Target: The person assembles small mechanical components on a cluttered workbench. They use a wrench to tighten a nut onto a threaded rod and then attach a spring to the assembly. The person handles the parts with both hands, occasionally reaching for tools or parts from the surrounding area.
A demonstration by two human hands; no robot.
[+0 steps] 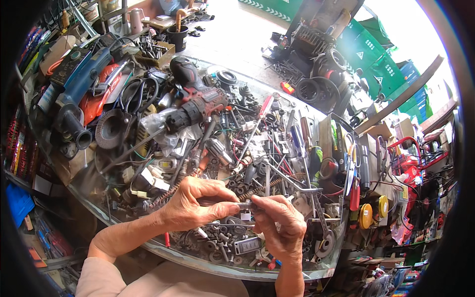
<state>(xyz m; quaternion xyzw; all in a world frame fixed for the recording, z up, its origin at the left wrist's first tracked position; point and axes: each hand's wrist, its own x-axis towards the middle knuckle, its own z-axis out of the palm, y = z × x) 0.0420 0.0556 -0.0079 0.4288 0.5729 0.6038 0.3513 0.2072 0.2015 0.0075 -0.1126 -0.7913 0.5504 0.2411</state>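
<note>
Above the front part of a cluttered glass-topped table (198, 262), both hands meet at a small dark metal part (244, 205). Thumb and fingers of my left hand (193, 203) pinch its left end. My right hand (281, 218) grips the other end, its fingers curled so that they hide much of the piece. What exactly the part is cannot be made out. Just below the hands lie a grey slotted rectangular piece (247, 245) and several bolts and washers. A coil spring (168, 192) rests beside my left hand, and a hex key (292, 182) lies beyond my right.
A red and black cordless drill (198, 104) lies across the heap farther back. To the left are a blue angle grinder (84, 79) and a wire wheel brush (110, 129). Screwdrivers and scissors (350, 161) stand along the right edge, near yellow spools (366, 216).
</note>
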